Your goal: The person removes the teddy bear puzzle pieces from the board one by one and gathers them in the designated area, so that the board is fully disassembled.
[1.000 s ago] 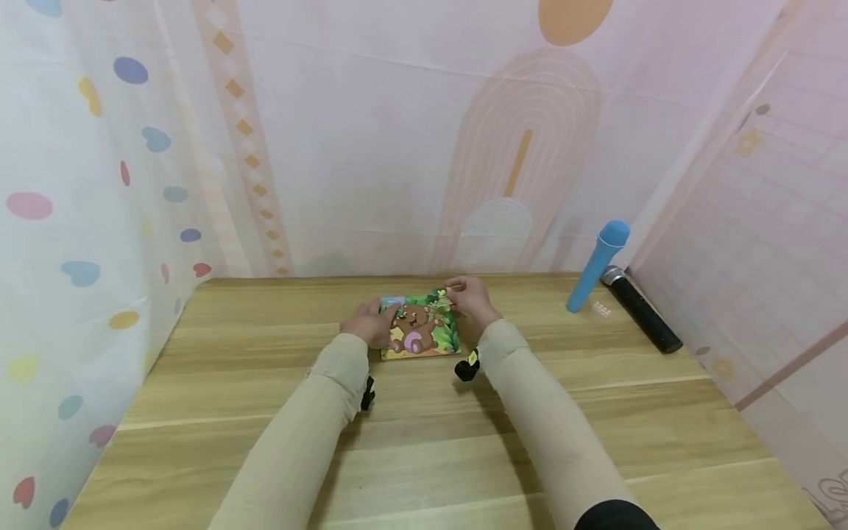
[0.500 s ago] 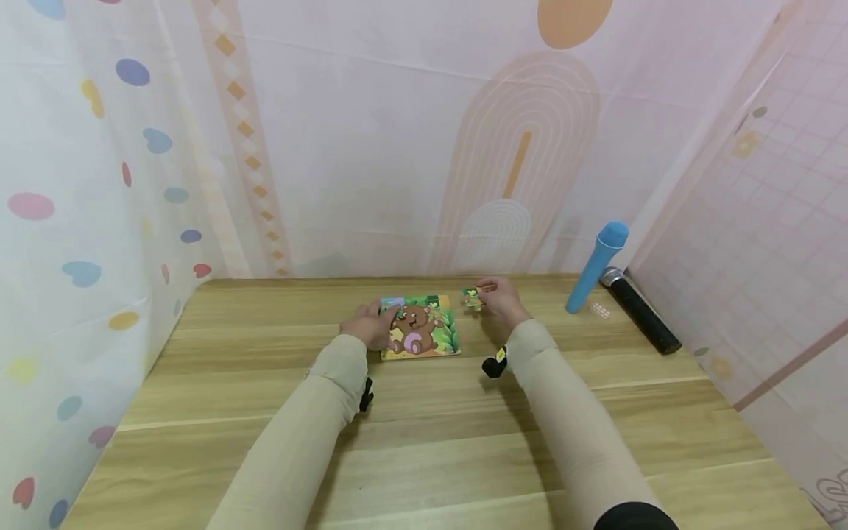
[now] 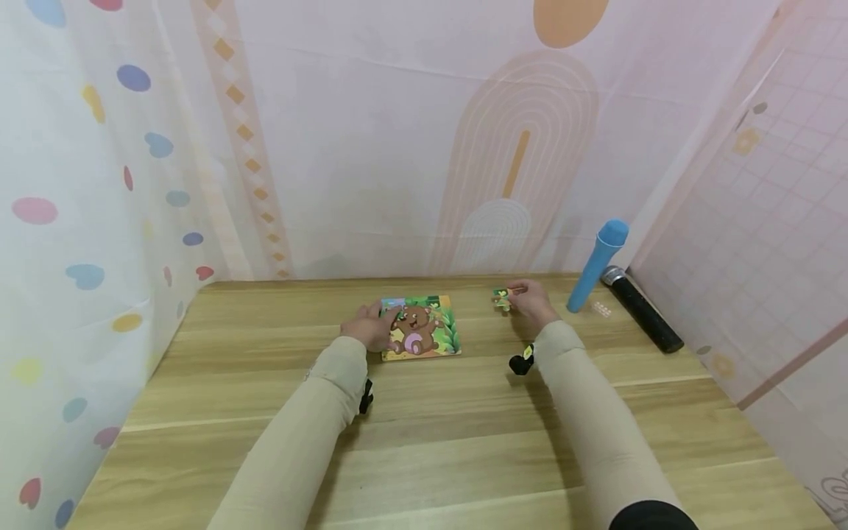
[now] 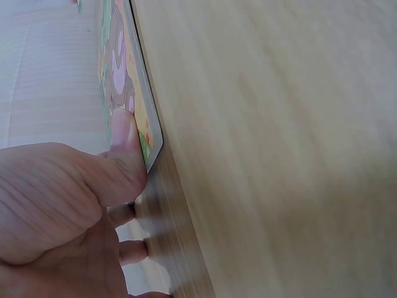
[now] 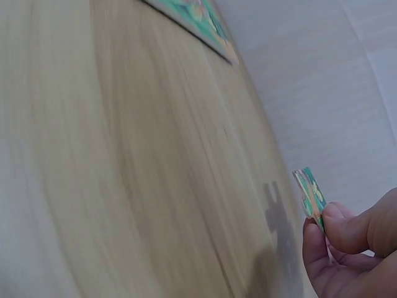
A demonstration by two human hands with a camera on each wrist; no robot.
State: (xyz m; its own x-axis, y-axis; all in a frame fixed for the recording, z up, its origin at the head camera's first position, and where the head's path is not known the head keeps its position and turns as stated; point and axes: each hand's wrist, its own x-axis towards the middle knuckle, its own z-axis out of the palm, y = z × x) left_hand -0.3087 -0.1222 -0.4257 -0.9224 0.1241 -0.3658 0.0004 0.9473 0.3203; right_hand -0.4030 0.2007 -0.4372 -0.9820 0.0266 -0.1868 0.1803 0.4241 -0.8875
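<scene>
Wooden tabletop below: with the right hand, pinches a small green puzzle piece between thumb and fingers, right of the flat-lying bear puzzle. With the left hand spread, rests a thumb on that puzzle's left side.

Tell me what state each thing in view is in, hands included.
Bear puzzle: flat on the table.
Left hand: thumb resting on the puzzle.
Right hand: pinching a small piece.
Small piece: held up, off the table.
Blue microphone: head end up; leaning or free-standing, unclear.
Black microphone: lying on its side.
</scene>
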